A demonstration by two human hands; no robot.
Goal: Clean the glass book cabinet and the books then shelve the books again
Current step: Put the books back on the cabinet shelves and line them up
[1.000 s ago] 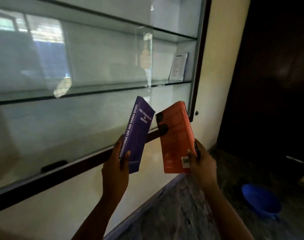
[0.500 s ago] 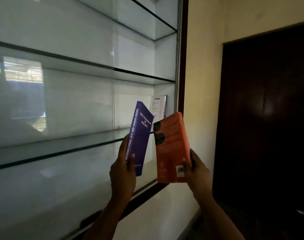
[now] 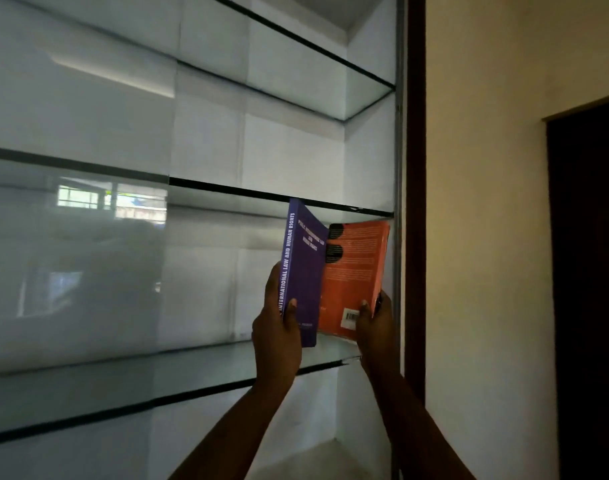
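**Head view, sole view.**

- Cabinet: glass shelves in a dark wooden frame (image 3: 414,202). A sliding glass pane (image 3: 78,265) covers the left part and shows reflections. The right part is open.
- Purple book (image 3: 305,268): held in the open bay, long axis nearly upright, spine facing the camera. Left hand (image 3: 277,327) grips its lower end, thumb on the cover and fingers wrapped behind the spine.
- Orange book (image 3: 356,271): just to the right of the purple one, back cover with barcode facing the camera. Long axis upright, top leaning slightly towards the cabinet's right side. Right hand (image 3: 374,323) pinches its lower right corner, thumb on the barcode.
- Middle shelf (image 3: 123,386): lies directly under both books and runs away from the hands towards the back wall. Whether either book's lower edge already touches the glass cannot be told.
- Upper shelf (image 3: 227,188): just above the top of the purple book.
- Surroundings: cream wall (image 3: 483,237) and a dark door (image 3: 587,271), right of the frame.

**Assessment:** Shelving step. The books are already upright, so what is left is probably to set them down and push them back. The right hand and orange book are nearer the end corner and would likely seat first. The purple book would then close against it.
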